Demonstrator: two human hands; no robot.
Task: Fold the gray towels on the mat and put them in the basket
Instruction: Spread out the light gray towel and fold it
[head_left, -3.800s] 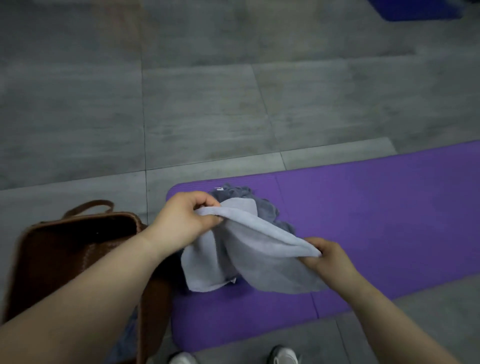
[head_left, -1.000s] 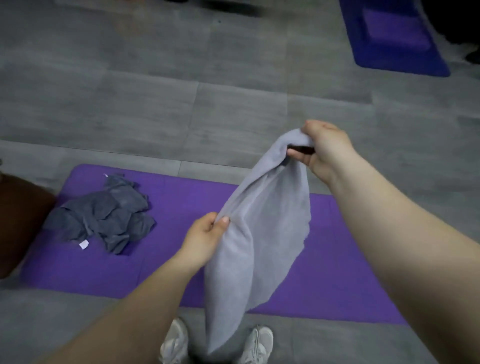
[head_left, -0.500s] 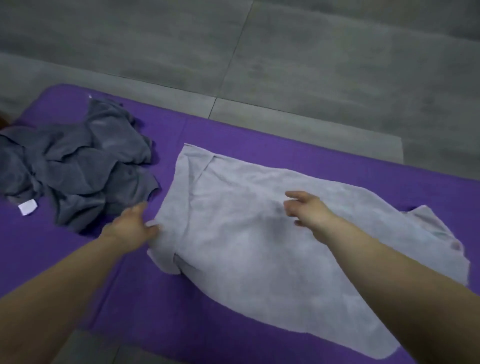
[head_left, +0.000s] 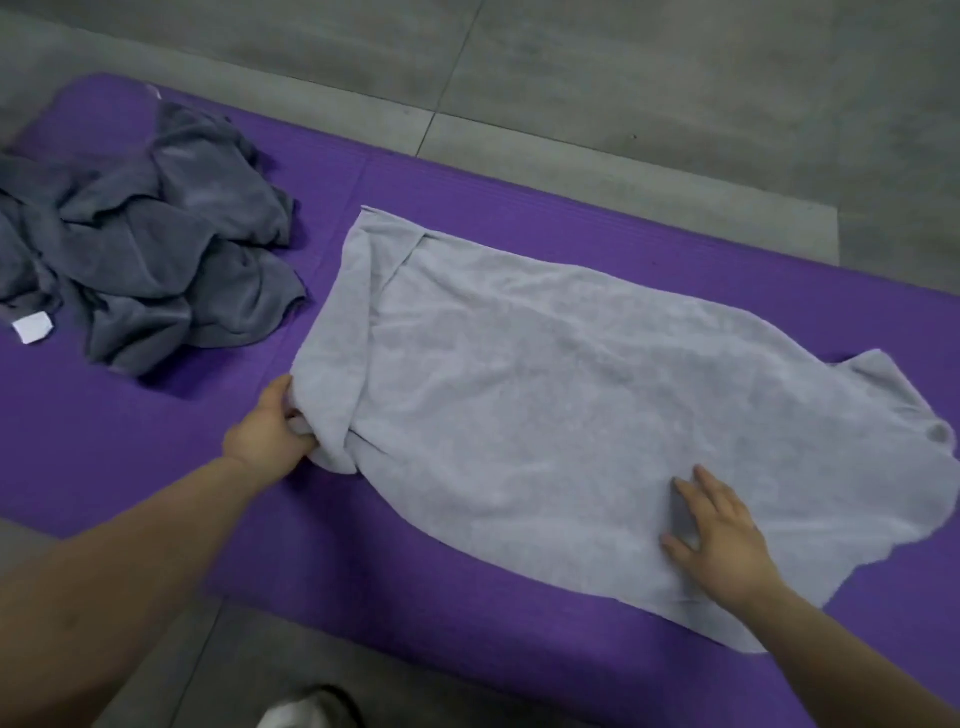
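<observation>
Fingers (head_left: 291, 441) of the left hand (head_left: 267, 434) clamp the limp towel's (head_left: 545, 389) nine-o'clock corner, likely the best hold; those of the right hand (head_left: 722, 535) lie spread flat.

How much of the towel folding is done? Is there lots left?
Barely started. Done: one light towel lies spread on the mat, not yet folded. In hand: the left hand grips its bunched corner while the right hand presses it flat. Left: folding it, then the crumpled dark pile. No basket is in view.
</observation>
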